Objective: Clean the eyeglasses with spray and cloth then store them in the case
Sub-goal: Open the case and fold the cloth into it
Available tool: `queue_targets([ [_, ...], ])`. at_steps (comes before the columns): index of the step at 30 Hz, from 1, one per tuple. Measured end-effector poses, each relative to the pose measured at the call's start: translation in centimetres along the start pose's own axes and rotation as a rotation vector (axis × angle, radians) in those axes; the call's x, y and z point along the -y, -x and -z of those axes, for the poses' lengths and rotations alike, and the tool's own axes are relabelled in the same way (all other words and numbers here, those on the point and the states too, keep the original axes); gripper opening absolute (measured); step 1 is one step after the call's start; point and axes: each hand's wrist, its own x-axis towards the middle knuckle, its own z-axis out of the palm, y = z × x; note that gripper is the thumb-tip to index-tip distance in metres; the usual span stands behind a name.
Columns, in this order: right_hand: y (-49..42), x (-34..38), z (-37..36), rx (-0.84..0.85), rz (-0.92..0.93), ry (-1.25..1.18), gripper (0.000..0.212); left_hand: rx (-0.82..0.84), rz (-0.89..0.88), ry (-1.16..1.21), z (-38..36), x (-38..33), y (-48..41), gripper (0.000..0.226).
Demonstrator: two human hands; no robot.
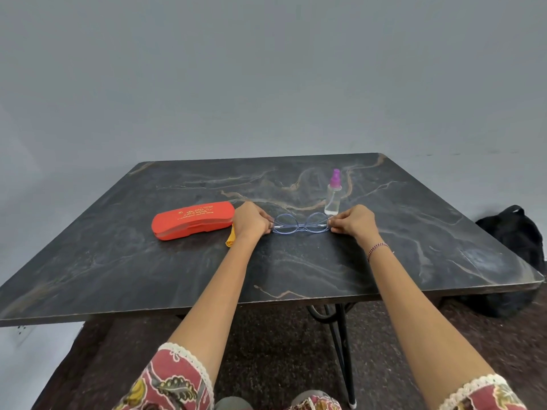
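Carrying surface (296,270): dark, marbled, bearing everything.
Case (192,220): closed, beside your left grip (251,220).
Eyeglasses (300,223): mid-surface, pickup step by my reading; left grip and right grip (353,221) each pinch one end.
Spray bottle (333,199): upright just behind; next, free one grip for it.
Cloth (231,239): by your left wrist.

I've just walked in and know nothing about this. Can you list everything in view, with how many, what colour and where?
eyeglasses: one, clear bluish frame, at the table's middle
case: one, red-orange, closed, left of the eyeglasses
cloth: one, yellow-orange, beside the case, partly behind the left wrist
spray bottle: one, clear with purple top, upright behind the eyeglasses
table: one, dark marbled top
bag: one, black, beyond the table's right edge
bracelet: one, reddish thread, right wrist
left hand: one, pinches the eyeglasses' left end
right hand: one, pinches their right end
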Motion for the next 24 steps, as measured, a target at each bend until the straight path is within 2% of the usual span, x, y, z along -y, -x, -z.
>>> queue_targets([
  [3, 0.5, 0.0, 0.1, -0.027, 0.036, 0.042, 0.007, -0.008, -0.015, -0.028, 0.2, 0.3, -0.1, 0.012],
  [6, 1.1, 0.1, 0.7, -0.131, 0.110, 0.179, 0.012, -0.045, -0.038, -0.071, 0.8, 0.5, 0.0, 0.011],
  [11, 3.2, 2.9, 0.6, -0.356, 0.372, 0.201, 0.021, -0.317, -0.193, -0.155, 4.1, 1.0, 1.4, 0.009],
  [14, 5.4, 6.4, -2.1, -0.306, 0.520, 0.179, 0.020, -0.465, -0.257, -0.192, 6.7, 1.4, 2.1, 0.014],
  [16, 6.3, 8.4, -4.9, -0.250, 0.613, 0.176, 0.020, -0.502, -0.288, -0.230, 8.1, 2.2, 1.9, 0.015],
  [21, 5.7, 10.1, -12.8, -0.015, 0.776, 0.331, 0.017, -0.478, -0.233, -0.354, 10.9, 5.2, 0.9, 0.026],
  [24, 5.0, 10.1, -16.2, 0.102, 0.834, 0.452, 0.027, -0.430, -0.187, -0.433, 12.4, 6.8, 0.4, 0.036],
])
